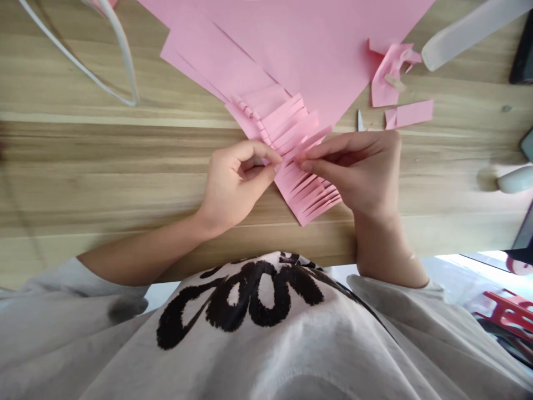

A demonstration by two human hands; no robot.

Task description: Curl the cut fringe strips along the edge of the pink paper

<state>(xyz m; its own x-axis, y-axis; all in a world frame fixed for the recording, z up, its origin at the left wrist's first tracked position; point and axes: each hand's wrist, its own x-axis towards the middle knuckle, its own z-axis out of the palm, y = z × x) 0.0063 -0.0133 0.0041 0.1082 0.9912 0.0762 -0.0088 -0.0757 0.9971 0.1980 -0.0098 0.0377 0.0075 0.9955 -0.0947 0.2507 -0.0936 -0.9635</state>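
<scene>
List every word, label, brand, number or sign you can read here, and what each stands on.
None can be read.
Shirt: bold black print in loops; I cannot tell whether it is lettering or a pattern.
Fringed pink strip and large pink sheet: no writing shows.

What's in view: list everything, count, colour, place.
Fringed paper: one, pink, centre
Paper sheets: several, pink, top centre
Paper scraps: several, pink, upper right
Pointed tip: one, grey, beside scraps
Cord: one, white, upper left
Tube-like object: one, whitish, upper right
Blurred objects: several, dark, right edge
Rounded object: one, pale, right edge
Openwork object: one, red, lower right
Table: one, brown, under paper
Shirt: one, white, black print, bottom
Left hand: one, centre, pinching fringed paper
Right hand: one, centre, pinching fringed paper
</scene>
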